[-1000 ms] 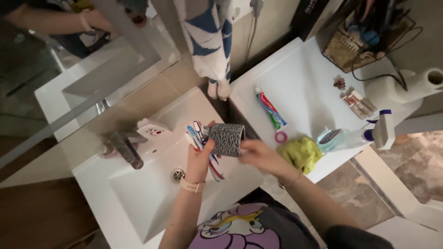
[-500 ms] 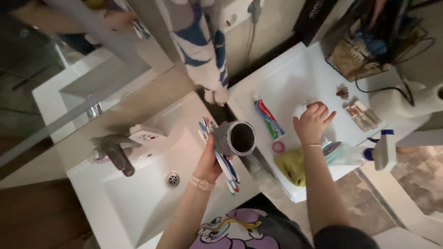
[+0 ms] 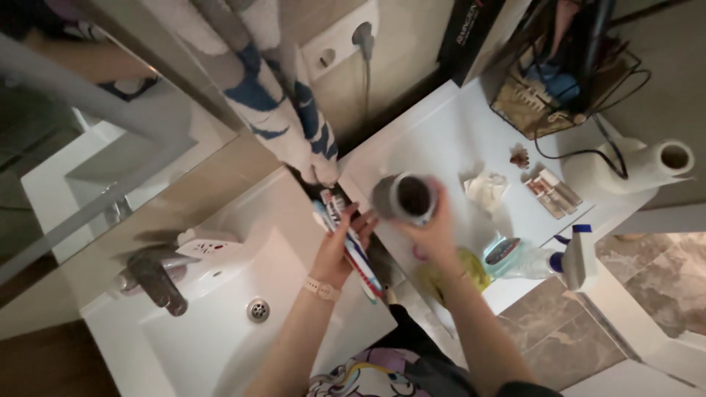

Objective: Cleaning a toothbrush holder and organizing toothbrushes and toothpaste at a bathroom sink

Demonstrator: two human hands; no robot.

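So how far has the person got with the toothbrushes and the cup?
Done, by the look of it: the grey cup is emptied, its dark inside bare. In hand: the right hand holds the cup over the white counter, while the left hand grips the bundle of toothbrushes by the sink. Left: the brushes are not back in the cup.

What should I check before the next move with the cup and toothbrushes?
1. Right hand grips grey cup: ok.
2. Left hand holds toothbrushes bundled: ok.
3. Cup empty inside: cannot tell, interior dark.
4. Bare white counter beyond the cup: ok.
5. Crumpled tissue apart from the cup: ok.
6. Sink basin under left forearm unobstructed: ok.
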